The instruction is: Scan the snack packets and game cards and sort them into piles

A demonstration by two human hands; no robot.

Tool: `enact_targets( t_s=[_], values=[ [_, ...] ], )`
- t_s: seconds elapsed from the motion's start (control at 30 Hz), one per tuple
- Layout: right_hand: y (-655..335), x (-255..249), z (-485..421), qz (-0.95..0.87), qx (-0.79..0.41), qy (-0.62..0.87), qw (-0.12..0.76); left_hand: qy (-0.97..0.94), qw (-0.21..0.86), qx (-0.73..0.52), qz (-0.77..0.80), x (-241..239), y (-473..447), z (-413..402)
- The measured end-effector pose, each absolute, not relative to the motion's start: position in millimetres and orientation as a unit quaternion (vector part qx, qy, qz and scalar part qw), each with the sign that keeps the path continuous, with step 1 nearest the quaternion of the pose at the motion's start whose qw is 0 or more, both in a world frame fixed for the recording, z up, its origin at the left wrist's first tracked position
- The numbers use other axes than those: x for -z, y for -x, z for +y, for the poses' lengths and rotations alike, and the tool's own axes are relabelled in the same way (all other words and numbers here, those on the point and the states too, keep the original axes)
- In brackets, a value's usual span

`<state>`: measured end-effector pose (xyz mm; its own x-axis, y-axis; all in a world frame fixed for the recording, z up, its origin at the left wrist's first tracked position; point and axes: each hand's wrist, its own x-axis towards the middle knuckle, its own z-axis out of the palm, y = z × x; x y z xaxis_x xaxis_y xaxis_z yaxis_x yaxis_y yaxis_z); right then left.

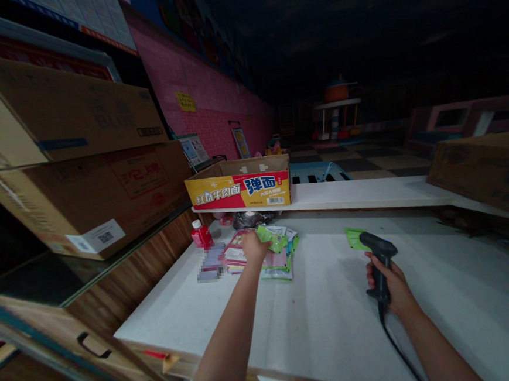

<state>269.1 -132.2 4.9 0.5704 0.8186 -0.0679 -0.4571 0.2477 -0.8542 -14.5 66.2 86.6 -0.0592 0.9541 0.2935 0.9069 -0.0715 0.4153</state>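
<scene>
My right hand (397,288) is wrapped round the grip of a dark barcode scanner (379,251), its cable running down toward the table's near edge. Just beyond the scanner's head lies a flat green packet (354,238). On the left, my left hand (254,248) reaches over a pile of packets (278,262), fingers closed on the edge of a green packet (272,238). The fingertips are partly hidden. Beside that hand is a stack of pink-edged packets (236,259). A red bottle with a white cap (201,236) stands further left.
A raised white shelf (360,194) crosses the back of the white table (318,326), bearing an open noodle carton (239,191) and a brown box (486,166). Two cardboard boxes (87,192) are stacked at left. A dark plastic bag (252,219) sits under the shelf.
</scene>
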Motion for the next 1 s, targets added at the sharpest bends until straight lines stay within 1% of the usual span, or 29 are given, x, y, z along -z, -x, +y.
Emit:
enact_targets(
  t_s=[0.1,0.27,0.4,0.53,0.63,0.73,0.87,1.0],
  values=[
    [-269,-3,-131,-0.207,-0.416,0.453,0.761,-0.689,0.136,-0.329,0.632,-88,17,65],
    [-269,-11,-132,-0.205,-0.426,0.461,0.751,-0.629,0.306,-0.455,0.551,-82,5,47],
    [-266,-35,-137,-0.224,-0.435,0.467,0.737,-0.593,0.413,-0.484,0.493,-67,-18,25],
    [-260,-53,-148,-0.280,-0.461,0.485,0.688,-0.554,0.520,-0.486,0.432,-44,-41,4],
    [-255,-52,-159,-0.308,-0.478,0.507,0.648,-0.558,0.529,-0.506,0.391,-24,-49,-9],
    [-251,-46,-172,-0.347,-0.492,0.519,0.606,-0.555,0.487,-0.559,0.378,-5,-49,-18],
    [-247,-42,-188,-0.369,-0.507,0.539,0.563,-0.543,0.436,-0.590,0.409,13,-46,-22],
    [-243,-38,-200,-0.394,-0.520,0.552,0.519,-0.539,0.414,-0.589,0.437,17,-45,-21]
  ],
)
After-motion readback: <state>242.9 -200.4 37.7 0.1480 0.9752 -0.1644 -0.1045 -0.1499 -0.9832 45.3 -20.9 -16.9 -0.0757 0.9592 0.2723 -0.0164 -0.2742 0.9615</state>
